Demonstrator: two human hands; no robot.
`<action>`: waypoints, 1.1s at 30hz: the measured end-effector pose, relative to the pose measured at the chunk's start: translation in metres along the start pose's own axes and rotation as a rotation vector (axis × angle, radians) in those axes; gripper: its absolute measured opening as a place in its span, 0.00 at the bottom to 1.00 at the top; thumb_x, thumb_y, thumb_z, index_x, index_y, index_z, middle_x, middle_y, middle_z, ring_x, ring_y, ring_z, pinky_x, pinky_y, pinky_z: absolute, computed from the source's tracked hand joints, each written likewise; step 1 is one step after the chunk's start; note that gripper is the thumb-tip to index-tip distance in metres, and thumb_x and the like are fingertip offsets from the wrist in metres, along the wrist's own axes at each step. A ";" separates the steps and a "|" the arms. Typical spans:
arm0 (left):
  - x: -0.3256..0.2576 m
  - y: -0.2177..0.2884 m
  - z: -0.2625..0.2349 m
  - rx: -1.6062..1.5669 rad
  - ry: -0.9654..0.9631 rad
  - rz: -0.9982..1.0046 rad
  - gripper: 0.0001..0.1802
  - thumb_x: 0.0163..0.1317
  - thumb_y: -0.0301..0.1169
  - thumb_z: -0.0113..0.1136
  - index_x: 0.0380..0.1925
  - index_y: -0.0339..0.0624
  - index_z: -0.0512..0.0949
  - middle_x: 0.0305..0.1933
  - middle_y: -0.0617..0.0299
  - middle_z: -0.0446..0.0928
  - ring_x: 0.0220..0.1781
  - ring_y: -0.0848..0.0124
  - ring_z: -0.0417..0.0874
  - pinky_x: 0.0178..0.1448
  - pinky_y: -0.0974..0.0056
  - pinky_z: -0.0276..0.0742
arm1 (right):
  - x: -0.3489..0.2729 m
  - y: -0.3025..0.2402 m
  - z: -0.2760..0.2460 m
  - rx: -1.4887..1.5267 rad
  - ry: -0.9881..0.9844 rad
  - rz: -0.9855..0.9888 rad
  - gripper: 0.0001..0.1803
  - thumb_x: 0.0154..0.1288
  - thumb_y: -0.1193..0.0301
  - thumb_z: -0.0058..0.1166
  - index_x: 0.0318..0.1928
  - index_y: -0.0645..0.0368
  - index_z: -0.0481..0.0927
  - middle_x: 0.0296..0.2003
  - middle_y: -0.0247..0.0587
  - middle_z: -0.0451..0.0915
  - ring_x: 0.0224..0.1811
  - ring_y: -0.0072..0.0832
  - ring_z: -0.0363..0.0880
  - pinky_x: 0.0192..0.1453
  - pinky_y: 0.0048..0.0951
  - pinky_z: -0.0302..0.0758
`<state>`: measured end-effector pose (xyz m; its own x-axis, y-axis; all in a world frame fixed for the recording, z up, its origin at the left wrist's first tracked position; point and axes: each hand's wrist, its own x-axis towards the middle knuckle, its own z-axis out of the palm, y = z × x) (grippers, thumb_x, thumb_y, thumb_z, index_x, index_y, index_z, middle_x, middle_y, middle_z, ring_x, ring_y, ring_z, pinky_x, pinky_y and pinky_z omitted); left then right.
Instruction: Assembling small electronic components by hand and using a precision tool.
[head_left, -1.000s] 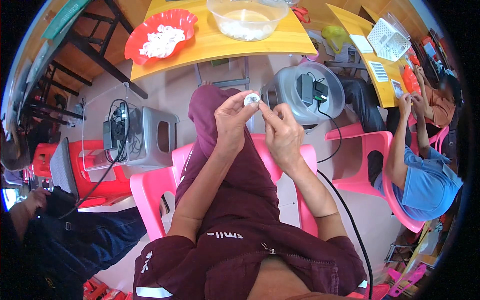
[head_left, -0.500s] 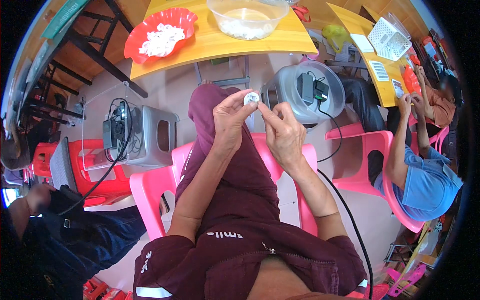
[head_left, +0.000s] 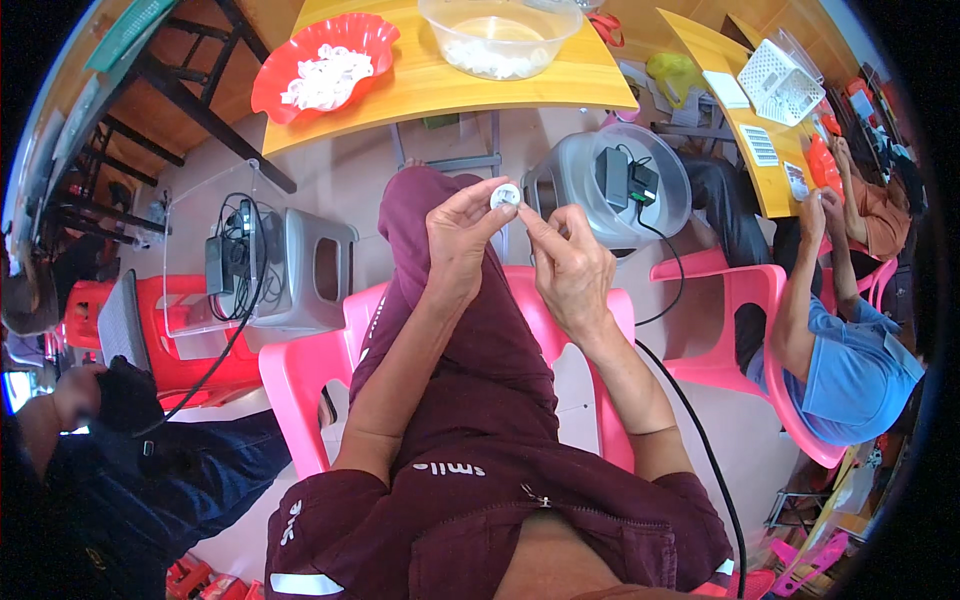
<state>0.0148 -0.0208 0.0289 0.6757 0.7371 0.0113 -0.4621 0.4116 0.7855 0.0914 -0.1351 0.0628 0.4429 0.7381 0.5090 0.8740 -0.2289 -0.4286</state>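
Note:
Above my lap, my left hand (head_left: pixel 462 235) pinches a small, round white plastic part (head_left: pixel 506 196) between thumb and fingers. The part's face is turned up and shows small details inside, too small to make out. From the right, my right hand (head_left: pixel 572 262) reaches in, its index fingertip against the part's lower right edge. Its other fingers are curled, and the thumb tip is mostly hidden.
Ahead, a yellow table (head_left: pixel 410 112) bears a red scalloped bowl (head_left: pixel 270 88) of white pieces and a clear bowl (head_left: pixel 560 28). Plastic stools stand on both sides, with adapters and black cables (head_left: pixel 690 420). Co-workers sit right; another person is at left.
My hands stay almost in place, with the round white part turned slightly. The person at left has shifted, and the co-workers' hands at right have moved a little.

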 end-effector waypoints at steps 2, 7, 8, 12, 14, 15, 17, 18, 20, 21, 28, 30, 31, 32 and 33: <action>0.000 0.001 0.001 0.020 -0.002 0.015 0.17 0.53 0.15 0.60 0.45 0.30 0.77 0.43 0.57 0.79 0.46 0.74 0.79 0.53 0.70 0.74 | 0.000 0.000 0.000 -0.009 0.002 -0.006 0.18 0.53 0.78 0.55 0.46 0.49 0.81 0.28 0.37 0.67 0.23 0.34 0.75 0.23 0.34 0.71; 0.000 0.002 0.001 0.054 0.004 0.038 0.16 0.52 0.14 0.60 0.43 0.31 0.78 0.43 0.57 0.79 0.44 0.74 0.79 0.51 0.71 0.75 | 0.001 -0.002 -0.002 -0.060 -0.017 -0.032 0.18 0.52 0.78 0.54 0.45 0.50 0.81 0.28 0.38 0.67 0.24 0.33 0.74 0.23 0.34 0.72; 0.000 0.002 0.000 0.064 0.003 0.038 0.15 0.52 0.14 0.60 0.43 0.31 0.78 0.42 0.57 0.79 0.44 0.74 0.79 0.51 0.71 0.76 | 0.001 -0.002 -0.001 -0.060 -0.017 -0.032 0.18 0.52 0.78 0.54 0.45 0.50 0.81 0.28 0.38 0.67 0.24 0.33 0.74 0.23 0.34 0.72; 0.001 0.000 -0.003 0.075 0.001 0.019 0.15 0.52 0.14 0.60 0.42 0.30 0.78 0.41 0.57 0.80 0.42 0.74 0.80 0.49 0.71 0.76 | 0.000 -0.001 0.000 -0.149 0.019 -0.110 0.19 0.50 0.78 0.54 0.46 0.51 0.80 0.29 0.37 0.67 0.25 0.31 0.75 0.23 0.33 0.73; 0.002 -0.001 -0.003 0.076 -0.006 0.015 0.15 0.52 0.15 0.60 0.42 0.30 0.78 0.40 0.58 0.80 0.42 0.74 0.80 0.49 0.71 0.76 | 0.000 -0.001 0.001 -0.171 0.022 -0.120 0.20 0.49 0.78 0.54 0.46 0.51 0.80 0.29 0.37 0.67 0.25 0.31 0.75 0.23 0.32 0.73; 0.002 0.000 -0.004 0.078 -0.009 0.012 0.15 0.52 0.16 0.61 0.42 0.30 0.78 0.40 0.58 0.80 0.42 0.74 0.80 0.49 0.71 0.76 | -0.001 -0.002 0.001 -0.176 0.021 -0.119 0.21 0.49 0.78 0.54 0.46 0.51 0.80 0.29 0.37 0.67 0.25 0.31 0.75 0.24 0.32 0.73; 0.001 0.001 -0.004 0.069 -0.009 -0.007 0.14 0.53 0.16 0.61 0.42 0.31 0.78 0.40 0.58 0.80 0.42 0.74 0.80 0.48 0.70 0.77 | -0.001 -0.003 0.002 -0.181 0.019 -0.117 0.21 0.48 0.79 0.54 0.47 0.52 0.80 0.29 0.38 0.68 0.26 0.31 0.75 0.24 0.32 0.73; 0.001 0.002 -0.004 0.059 -0.010 -0.026 0.14 0.53 0.17 0.61 0.42 0.31 0.78 0.40 0.57 0.80 0.41 0.74 0.80 0.48 0.70 0.77 | -0.001 -0.003 0.002 -0.176 0.027 -0.121 0.22 0.48 0.79 0.54 0.47 0.52 0.79 0.30 0.38 0.68 0.26 0.31 0.75 0.24 0.32 0.73; 0.001 0.002 -0.002 0.041 -0.019 -0.026 0.14 0.54 0.17 0.60 0.42 0.31 0.78 0.40 0.57 0.80 0.41 0.74 0.80 0.48 0.70 0.77 | -0.001 -0.003 0.003 -0.170 0.036 -0.124 0.22 0.47 0.79 0.54 0.47 0.52 0.79 0.30 0.38 0.68 0.27 0.32 0.75 0.25 0.32 0.74; 0.001 0.002 -0.002 0.024 -0.028 -0.025 0.14 0.54 0.18 0.60 0.42 0.31 0.78 0.40 0.57 0.80 0.41 0.73 0.80 0.48 0.69 0.77 | -0.002 -0.003 0.003 -0.162 0.041 -0.122 0.23 0.47 0.79 0.54 0.47 0.52 0.79 0.30 0.39 0.68 0.27 0.32 0.75 0.25 0.32 0.74; 0.002 -0.006 -0.004 0.026 -0.049 -0.012 0.14 0.57 0.19 0.58 0.45 0.33 0.75 0.44 0.51 0.79 0.44 0.68 0.81 0.50 0.66 0.80 | -0.004 -0.006 0.007 -0.196 0.061 -0.092 0.23 0.46 0.79 0.54 0.47 0.54 0.78 0.30 0.39 0.69 0.26 0.32 0.75 0.25 0.32 0.74; 0.002 -0.006 -0.003 0.022 -0.042 0.002 0.14 0.57 0.19 0.58 0.45 0.33 0.76 0.43 0.51 0.80 0.44 0.69 0.82 0.50 0.66 0.80 | -0.004 -0.007 0.008 -0.200 0.065 -0.090 0.23 0.46 0.79 0.54 0.47 0.54 0.78 0.30 0.39 0.69 0.26 0.32 0.75 0.24 0.33 0.74; 0.002 -0.005 -0.003 0.022 -0.042 0.001 0.14 0.57 0.19 0.58 0.45 0.33 0.76 0.43 0.51 0.80 0.44 0.69 0.82 0.50 0.66 0.80 | -0.004 -0.007 0.008 -0.202 0.069 -0.090 0.22 0.46 0.79 0.54 0.47 0.54 0.79 0.30 0.39 0.68 0.26 0.33 0.75 0.24 0.33 0.74; 0.002 -0.005 -0.003 0.015 -0.043 -0.015 0.15 0.57 0.19 0.58 0.45 0.33 0.75 0.44 0.52 0.79 0.45 0.69 0.81 0.51 0.66 0.79 | -0.003 -0.007 0.008 -0.202 0.069 -0.089 0.22 0.46 0.79 0.54 0.47 0.54 0.79 0.30 0.39 0.68 0.26 0.33 0.75 0.24 0.33 0.74; 0.002 -0.004 -0.003 0.009 -0.044 -0.032 0.15 0.57 0.19 0.59 0.46 0.33 0.75 0.45 0.52 0.79 0.45 0.69 0.81 0.51 0.67 0.79 | -0.003 -0.006 0.009 -0.198 0.081 -0.084 0.22 0.47 0.79 0.54 0.47 0.54 0.79 0.30 0.39 0.68 0.26 0.33 0.75 0.24 0.33 0.73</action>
<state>0.0162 -0.0199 0.0239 0.7149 0.6991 0.0133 -0.4346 0.4293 0.7917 0.0829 -0.1303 0.0578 0.3744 0.7086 0.5981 0.9272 -0.2946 -0.2314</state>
